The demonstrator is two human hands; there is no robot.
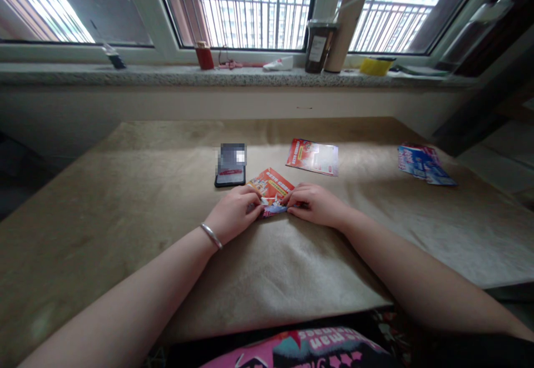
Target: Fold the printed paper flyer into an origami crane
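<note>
A red and orange printed leaflet lies at an angle on the table in front of me, its near edge showing blue and white. My left hand grips its left side with bent fingers, and a silver bangle circles that wrist. On the right side, my right hand pinches the leaflet near its lower corner. Parts of both edges are hidden under the fingers. Just beyond my left hand is a phone, its screen partly pixelated. Farther back lies a flat stack of similar red leaflets.
Blue and pink folded leaflets lie on the right of the cloth-covered table. Along the stone windowsill stand a red container, a dark jar, a tall tan cylinder and a yellow item.
</note>
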